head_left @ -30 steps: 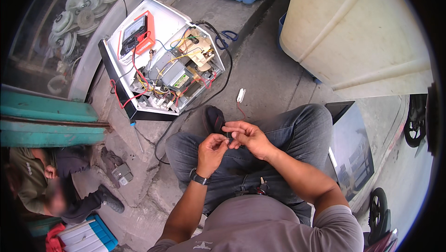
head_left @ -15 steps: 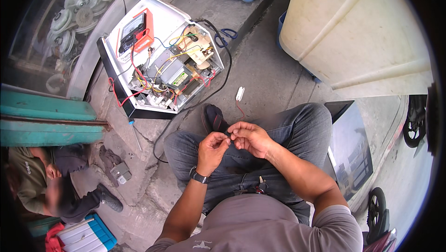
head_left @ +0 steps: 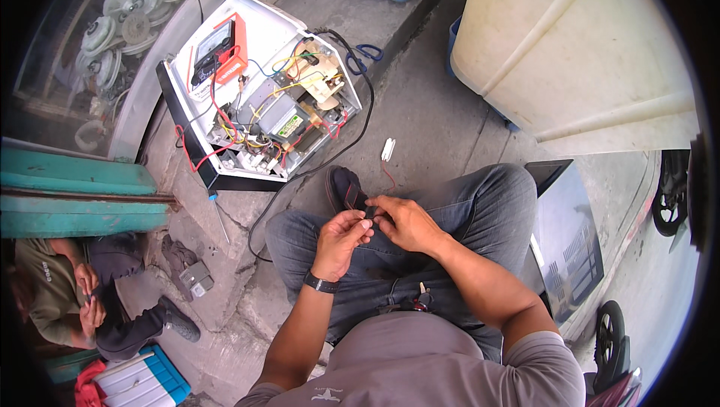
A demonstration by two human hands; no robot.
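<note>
Over my lap, my left hand [head_left: 343, 239] and my right hand [head_left: 409, 225] meet with fingertips pinched together. Between them shows a small dark piece [head_left: 369, 213], too small to name, which both hands seem to grip. Just beyond, on the pavement, lies a white plastic part [head_left: 388, 150] with a thin red wire. Ahead to the left sits an opened microwave oven [head_left: 262, 10], its wiring and transformer [head_left: 281, 118] exposed. A multimeter [head_left: 213, 52] on an orange box [head_left: 238, 47] rests on it, with a red lead running down among the parts.
Dark cable [head_left: 319, 165] loops from the oven toward my knee. A screwdriver [head_left: 220, 216] and blue-handled scissors [head_left: 369, 52] lie nearby. The oven's cover panel [head_left: 571, 246] is at my right, a large cream tub [head_left: 577, 55] beyond. Another person [head_left: 56, 287] sits at the left beside a blue-white box [head_left: 142, 381].
My right hand has turned and its fingers now reach over the small dark piece, which shows more plainly. My left hand has shifted slightly. The other person's hands have come together.
</note>
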